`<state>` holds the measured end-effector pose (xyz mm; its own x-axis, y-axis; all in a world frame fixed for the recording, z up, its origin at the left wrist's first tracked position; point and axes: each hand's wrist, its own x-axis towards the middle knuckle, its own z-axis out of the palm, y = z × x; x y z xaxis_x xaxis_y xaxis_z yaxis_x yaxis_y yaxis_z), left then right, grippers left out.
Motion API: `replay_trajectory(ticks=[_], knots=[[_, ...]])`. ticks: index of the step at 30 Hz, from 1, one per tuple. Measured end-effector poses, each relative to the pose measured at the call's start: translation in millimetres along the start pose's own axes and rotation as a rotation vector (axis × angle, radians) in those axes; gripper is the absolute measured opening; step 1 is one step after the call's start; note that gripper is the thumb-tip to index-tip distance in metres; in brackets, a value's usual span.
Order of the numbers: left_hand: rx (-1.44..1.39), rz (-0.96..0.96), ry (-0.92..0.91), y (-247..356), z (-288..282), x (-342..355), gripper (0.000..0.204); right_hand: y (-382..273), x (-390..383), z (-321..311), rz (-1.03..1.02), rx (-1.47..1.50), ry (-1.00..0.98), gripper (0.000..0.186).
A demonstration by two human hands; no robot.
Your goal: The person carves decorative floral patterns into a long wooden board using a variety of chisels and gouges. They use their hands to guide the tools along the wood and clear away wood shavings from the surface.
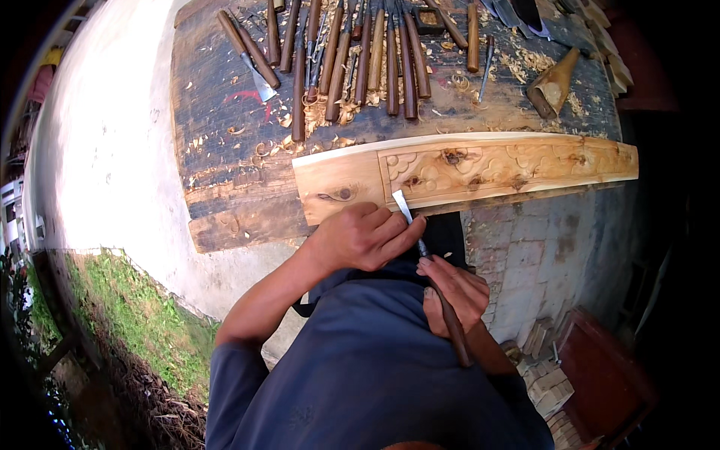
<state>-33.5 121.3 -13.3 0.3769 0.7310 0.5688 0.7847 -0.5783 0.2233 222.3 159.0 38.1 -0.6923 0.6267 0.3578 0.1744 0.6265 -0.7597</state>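
A long pale wooden board [352,174] lies along the near edge of the workbench, with a bordered panel of carved scrolls and several dark knots on its face. My right hand [457,291] is wrapped round the dark wooden handle of a wood carving chisel [403,204], which slants up and to the left. The bright blade tip rests at the lower left corner of the carved panel. My left hand [366,235] is closed at the board's near edge, its fingers curled against the chisel just below the blade; the fingertips are partly hidden.
Several chisels [364,60] with wooden handles lie in a row across the far side of the worn workbench [225,157], among wood shavings. A wooden mallet [553,84] lies at the right. Left of the bench are bright pavement and grass [142,315]. Wood blocks [551,394] are stacked at lower right.
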Motion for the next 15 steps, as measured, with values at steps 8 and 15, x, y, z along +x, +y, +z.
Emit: replay_trajectory(ticks=[8, 15], knots=[[-0.053, 0.028, 0.037, -2.1, 1.3, -2.5, 0.034, -2.3, -4.9, -1.8, -0.009, 0.013, -0.037, 0.042], [-0.194, -0.074, -0.032, -3.8, -1.3, -1.5, 0.037, -0.5, -7.3, 2.9, -0.014, 0.017, -0.033, 0.039]])
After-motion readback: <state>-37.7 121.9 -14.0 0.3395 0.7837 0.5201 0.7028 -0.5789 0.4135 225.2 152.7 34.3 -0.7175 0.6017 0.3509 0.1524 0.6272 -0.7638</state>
